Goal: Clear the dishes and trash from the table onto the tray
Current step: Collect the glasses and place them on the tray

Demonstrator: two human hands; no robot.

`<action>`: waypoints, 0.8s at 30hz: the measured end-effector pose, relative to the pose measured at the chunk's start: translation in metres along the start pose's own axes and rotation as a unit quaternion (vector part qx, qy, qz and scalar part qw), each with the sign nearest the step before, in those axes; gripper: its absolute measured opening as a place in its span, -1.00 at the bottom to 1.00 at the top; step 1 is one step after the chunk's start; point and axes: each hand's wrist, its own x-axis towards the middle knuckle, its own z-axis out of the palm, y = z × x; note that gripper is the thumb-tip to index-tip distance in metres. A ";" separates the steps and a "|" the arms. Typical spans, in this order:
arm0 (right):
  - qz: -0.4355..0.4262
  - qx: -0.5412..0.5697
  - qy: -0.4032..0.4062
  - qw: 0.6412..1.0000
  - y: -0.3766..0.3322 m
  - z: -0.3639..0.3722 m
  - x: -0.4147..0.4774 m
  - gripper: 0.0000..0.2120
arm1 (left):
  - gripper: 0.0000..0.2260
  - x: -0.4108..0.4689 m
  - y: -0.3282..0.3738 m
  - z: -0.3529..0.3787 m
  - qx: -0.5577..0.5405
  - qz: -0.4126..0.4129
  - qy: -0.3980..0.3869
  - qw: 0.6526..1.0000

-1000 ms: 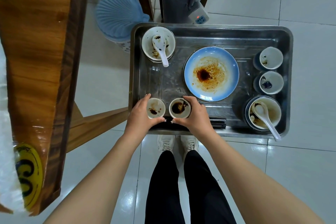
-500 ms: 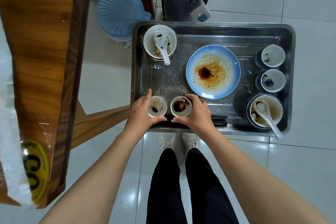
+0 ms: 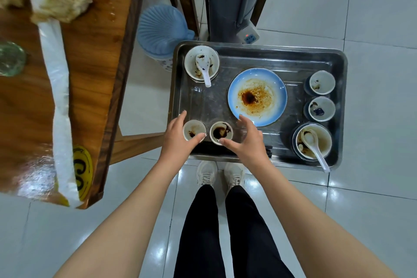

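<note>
Most dishes sitting on tray (image 3: 259, 48); left hand (image 3: 178, 140), right hand (image 3: 248, 142) hovering open by near cups (image 3: 194, 130); tissues (image 3: 65, 4), wrapper (image 3: 58, 88), glass (image 3: 10, 58) waiting on table (image 3: 94, 63), left.

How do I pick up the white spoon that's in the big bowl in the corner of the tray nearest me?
Put your grip on the thin handle end of the spoon, pinching it from above on your own side. The handle leans on the rim of the bowl and pokes out over the near edge of the tray, while the scoop sits in the mess.
</note>
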 end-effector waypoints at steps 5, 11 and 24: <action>-0.026 0.021 -0.003 0.999 -0.040 -0.032 -0.013 -0.18 | -0.38 -0.022 0.053 -0.013 -0.092 0.005 0.041 0.995; -0.068 0.074 0.013 0.995 -0.108 -0.084 -0.033 -0.23 | -0.50 -0.060 0.122 -0.042 -0.215 0.082 0.064 0.971; -0.225 0.136 -0.019 0.965 -0.301 -0.172 -0.104 -0.38 | -0.52 -0.161 0.238 -0.192 -0.267 0.233 0.190 0.916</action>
